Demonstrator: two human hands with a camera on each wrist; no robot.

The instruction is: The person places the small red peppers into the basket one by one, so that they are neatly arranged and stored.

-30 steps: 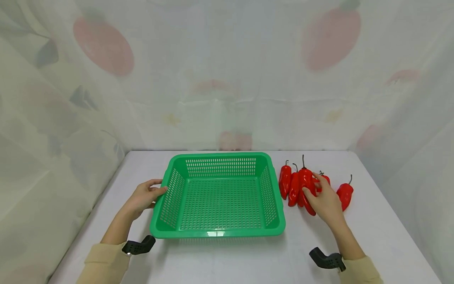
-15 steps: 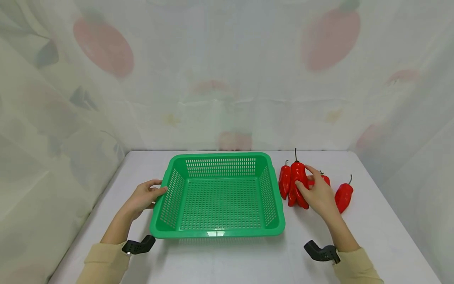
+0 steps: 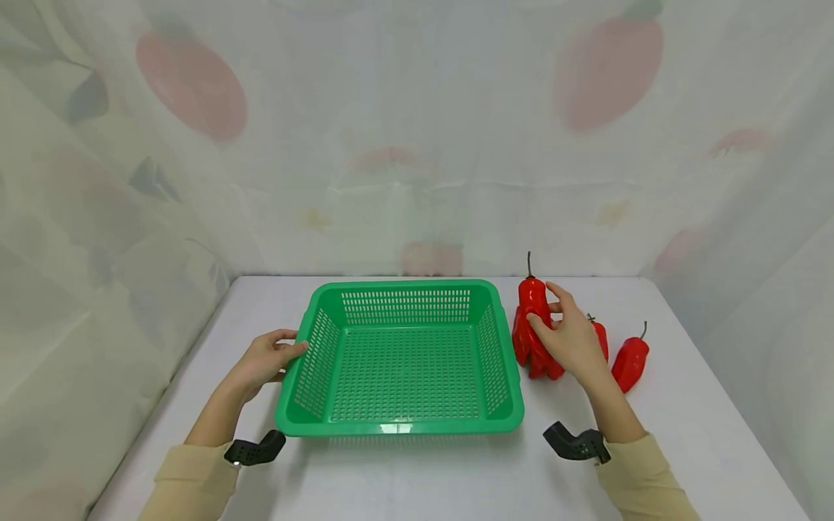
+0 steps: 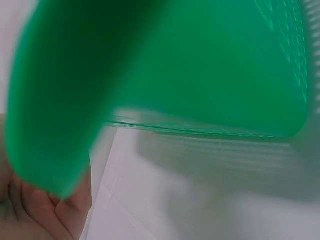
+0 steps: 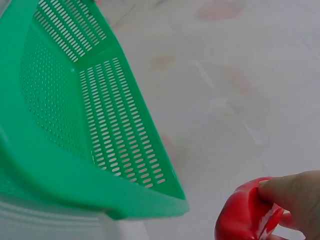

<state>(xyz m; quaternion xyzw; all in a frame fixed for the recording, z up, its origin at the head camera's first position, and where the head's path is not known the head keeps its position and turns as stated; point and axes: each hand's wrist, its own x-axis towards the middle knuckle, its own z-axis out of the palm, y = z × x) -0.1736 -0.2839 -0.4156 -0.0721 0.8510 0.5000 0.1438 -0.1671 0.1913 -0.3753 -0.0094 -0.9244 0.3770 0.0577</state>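
My left hand (image 3: pixel 263 358) grips the left rim of a green perforated plastic basket (image 3: pixel 404 428), thumb on top. In the left wrist view the basket (image 4: pixel 210 75) fills the upper part, its shadow on the white surface below. With thumb and fingers my right hand (image 3: pixel 573 344) holds a glossy red pepper (image 3: pixel 532 293), stem up, just right of the basket. That pepper (image 5: pixel 242 217) also shows in the right wrist view, near the basket's corner. Several red peppers lie under and behind it, partly hidden. Nothing lies inside the basket.
Two more red peppers, one partly behind the right hand (image 3: pixel 600 339) and another farther right (image 3: pixel 630 363), lie on the white table (image 3: pixel 417 485). Printed curtain cloth (image 3: pixel 417 145) hangs behind and along both sides.
My right hand has moved left and up, carrying the red pepper closer to the basket and over the other peppers. The left hand and basket have stayed put.
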